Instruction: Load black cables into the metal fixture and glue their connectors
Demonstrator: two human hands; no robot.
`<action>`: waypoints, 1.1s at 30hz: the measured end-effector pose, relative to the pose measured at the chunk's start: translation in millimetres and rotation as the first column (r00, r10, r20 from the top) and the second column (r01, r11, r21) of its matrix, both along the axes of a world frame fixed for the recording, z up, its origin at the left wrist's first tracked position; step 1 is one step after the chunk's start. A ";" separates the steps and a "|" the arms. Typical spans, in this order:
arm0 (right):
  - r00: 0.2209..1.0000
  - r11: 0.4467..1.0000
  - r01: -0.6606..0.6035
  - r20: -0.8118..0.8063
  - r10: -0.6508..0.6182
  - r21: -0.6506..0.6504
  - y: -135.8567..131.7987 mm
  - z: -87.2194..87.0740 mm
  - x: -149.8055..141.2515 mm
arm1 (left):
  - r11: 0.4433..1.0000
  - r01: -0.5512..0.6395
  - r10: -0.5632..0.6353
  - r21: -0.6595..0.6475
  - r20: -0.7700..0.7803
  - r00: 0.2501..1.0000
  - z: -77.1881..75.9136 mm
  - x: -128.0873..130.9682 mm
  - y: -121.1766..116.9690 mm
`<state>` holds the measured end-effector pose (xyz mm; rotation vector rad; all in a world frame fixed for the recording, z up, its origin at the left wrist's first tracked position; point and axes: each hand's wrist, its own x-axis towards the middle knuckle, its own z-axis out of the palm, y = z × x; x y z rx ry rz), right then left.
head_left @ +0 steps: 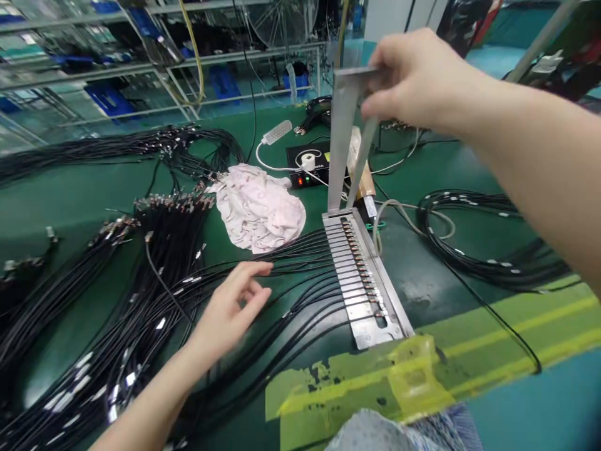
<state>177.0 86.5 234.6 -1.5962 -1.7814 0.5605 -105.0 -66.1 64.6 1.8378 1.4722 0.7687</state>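
Note:
My right hand (410, 81) grips the top end of a hinged metal cover (341, 138), a narrow open frame raised nearly upright. Its lower end meets the far end of a flat metal fixture (350, 282) on the bench. Black cables (307, 294) lie side by side across the fixture, their copper-coloured and silvery ends in a row along its slot. Over these cables, left of the fixture, hovers my left hand (228, 313), thumb and fingers apart and holding nothing.
A crumpled pale pink cloth (263, 210) lies beyond my left hand. Behind the fixture are a black box with lit indicators (307, 164) and a wooden-handled tool (364, 178). Cable bundles (164, 250) cover the left; coiled cable (469, 244) sits right. Yellow tape (516, 338) lines the front edge.

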 end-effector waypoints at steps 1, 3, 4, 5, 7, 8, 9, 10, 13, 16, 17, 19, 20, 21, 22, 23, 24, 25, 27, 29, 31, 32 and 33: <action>0.992 0.997 -0.065 0.109 0.060 0.045 -26.3 -1.3 8.2 | 0.997 0.070 -0.070 0.019 -0.037 0.997 1.9 10.1 -3.5; 0.801 0.941 -0.315 0.565 0.195 0.122 -77.3 -17.9 22.6 | 0.977 0.208 -0.202 0.050 -0.101 0.974 5.0 29.4 -11.6; 0.715 0.906 -0.411 0.652 0.250 0.103 -100.5 -32.6 28.5 | 0.962 0.267 -0.258 0.062 -0.125 0.958 5.8 38.4 -15.9; 0.624 0.865 -0.498 0.717 0.310 0.059 -121.4 -50.4 33.6 | 0.946 0.317 -0.305 0.071 -0.145 0.941 5.9 47.0 -20.1; 0.486 0.792 -0.610 0.788 0.379 -0.004 -154.7 -90.4 41.1 | 0.917 0.390 -0.372 0.082 -0.179 0.911 4.0 62.5 -27.9; 0.468 0.779 -0.627 0.791 0.393 -0.015 -167.0 -110.1 43.7 | 0.907 0.412 -0.390 0.087 -0.197 0.900 2.1 69.5 -31.5; 0.476 0.781 -0.625 0.780 0.405 -0.024 -176.5 -128.3 45.6 | 0.900 0.427 -0.401 0.091 -0.217 0.890 -0.4 76.0 -34.8; 0.500 0.782 -0.623 0.755 0.423 -0.026 -183.5 -144.1 47.1 | 0.893 0.440 -0.408 0.096 -0.238 0.881 -3.1 81.9 -38.0; 0.579 0.794 -0.607 0.663 0.474 -0.036 -193.7 -176.1 49.6 | 0.866 0.486 -0.434 0.116 -0.307 0.847 -11.7 96.5 -46.4; 0.620 0.791 -0.610 0.590 0.517 -0.052 -195.3 -188.7 50.7 | 0.833 0.538 -0.455 0.124 -0.398 0.796 -18.9 107.6 -54.2; 0.629 0.790 -0.611 0.577 0.521 -0.048 -195.3 -190.4 50.9 | 0.826 0.550 -0.451 0.124 -0.439 0.777 -20.8 110.9 -56.7; 0.645 0.793 -0.609 0.566 0.513 -0.025 -195.8 -191.9 52.0 | 0.814 0.567 -0.429 0.123 -0.532 0.730 -23.9 117.6 -61.4; 0.652 0.793 -0.609 0.561 0.511 -0.015 -196.5 -192.6 53.1 | 0.810 0.573 -0.410 0.125 -0.579 0.705 -25.4 121.0 -63.5; 0.657 0.791 -0.611 0.552 0.513 -0.008 -197.7 -193.8 55.1 | 0.804 0.580 -0.390 0.130 -0.621 0.680 -26.9 124.4 -65.2; 0.663 0.788 -0.615 0.539 0.520 -0.004 -199.1 -195.8 57.9 | 0.799 0.585 -0.367 0.138 -0.658 0.657 -28.4 127.7 -66.4; 0.669 0.784 -0.621 0.519 0.532 -0.003 -200.7 -199.0 61.7 | 0.792 0.592 -0.348 0.148 -0.688 0.637 -30.1 130.7 -66.8; 0.677 0.783 -0.622 0.502 0.539 -0.001 -202.0 -203.7 66.3 | 0.782 0.602 -0.331 0.162 -0.710 0.621 -31.7 133.4 -66.5; 0.682 0.780 -0.625 0.496 0.538 0.014 -203.0 -209.7 71.3 | 0.770 0.612 -0.313 0.181 -0.728 0.610 -33.2 135.6 -65.5; 0.707 0.783 -0.614 0.510 0.490 0.100 -203.5 -224.3 80.5 | 0.752 0.621 -0.278 0.221 -0.748 0.603 -34.9 138.7 -62.6; 0.727 0.771 -0.610 0.515 0.455 0.181 -203.2 -238.3 85.6 | 0.741 0.621 -0.248 0.254 -0.756 0.605 -34.2 140.9 -60.0; 0.737 0.759 -0.606 0.526 0.423 0.238 -203.5 -247.8 86.0 | 0.734 0.624 -0.232 0.267 -0.765 0.601 -31.2 143.3 -58.6; 0.738 0.752 -0.607 0.535 0.412 0.258 -203.9 -250.4 85.0 | 0.729 0.631 -0.235 0.265 -0.769 0.595 -29.1 145.0 -58.0; 0.736 0.747 -0.609 0.542 0.406 0.267 -204.5 -251.9 83.8 | 0.725 0.639 -0.245 0.257 -0.771 0.588 -26.9 147.0 -57.2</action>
